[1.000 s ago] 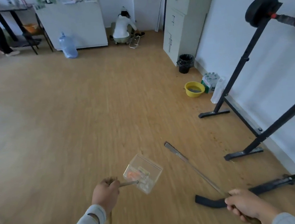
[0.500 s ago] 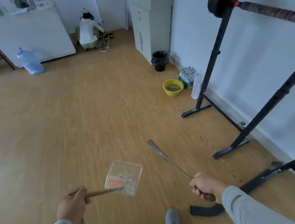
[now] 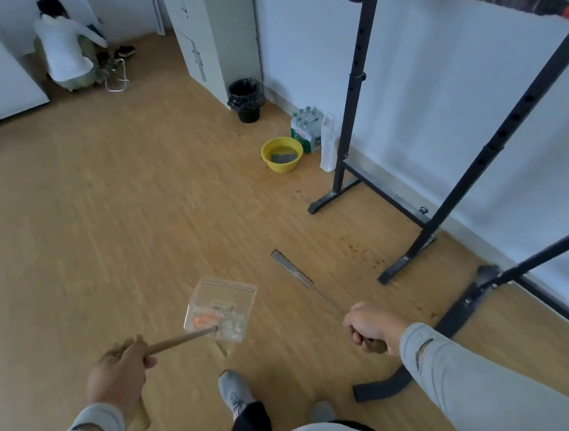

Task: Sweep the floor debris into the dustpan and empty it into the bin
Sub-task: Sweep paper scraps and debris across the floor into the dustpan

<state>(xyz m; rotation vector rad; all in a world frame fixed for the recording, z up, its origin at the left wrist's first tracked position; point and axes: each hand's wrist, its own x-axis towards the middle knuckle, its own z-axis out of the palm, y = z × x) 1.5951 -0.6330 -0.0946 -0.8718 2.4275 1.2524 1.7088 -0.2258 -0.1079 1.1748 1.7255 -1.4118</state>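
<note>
Clear plastic, the dustpan [image 3: 222,309] hangs above the wooden floor [image 3: 111,213] ahead of my left hand [image 3: 120,374], which is closed around its thin brown handle; inside the pan lie an orange scrap and some pale bits of debris [image 3: 217,322]. My grey shoe [image 3: 235,391] shows just below it. To the right, my right hand [image 3: 371,324] is wrapped tight round the broom handle [image 3: 298,276], whose metal end points up and away over the floor, while the black broom head [image 3: 384,385] trails low behind my wrist. Further off, the black bin [image 3: 246,99] stands by the grey cabinet [image 3: 212,32], with a yellow basin [image 3: 282,153] near it and the black rack [image 3: 410,170] along the wall. Compared with half a second back, the bin and basin sit larger and closer in my view, the rack has slid rightward, and both hands keep the same grips.
</note>
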